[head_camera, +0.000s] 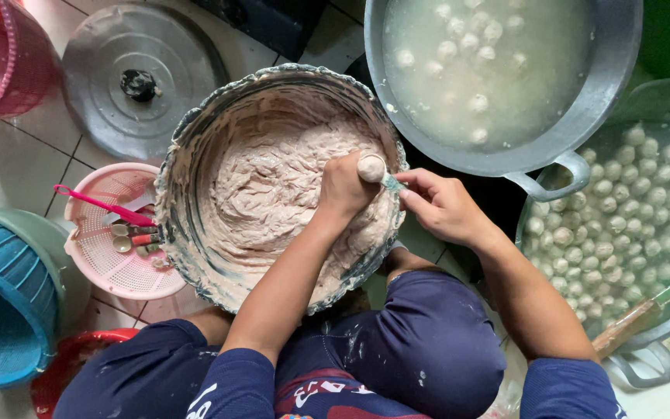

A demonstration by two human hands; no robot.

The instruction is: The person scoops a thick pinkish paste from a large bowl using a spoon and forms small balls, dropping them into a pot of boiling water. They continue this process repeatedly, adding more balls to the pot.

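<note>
Squeezing a ball from its fist, the left hand worked mid-frame; the right hand pinched a spoon. Paste half-filled the bowl; many balls filled the pots upper right.

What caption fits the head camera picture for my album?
Left hand squeezes a paste ball over the bowl; right hand holds a spoon.
</note>
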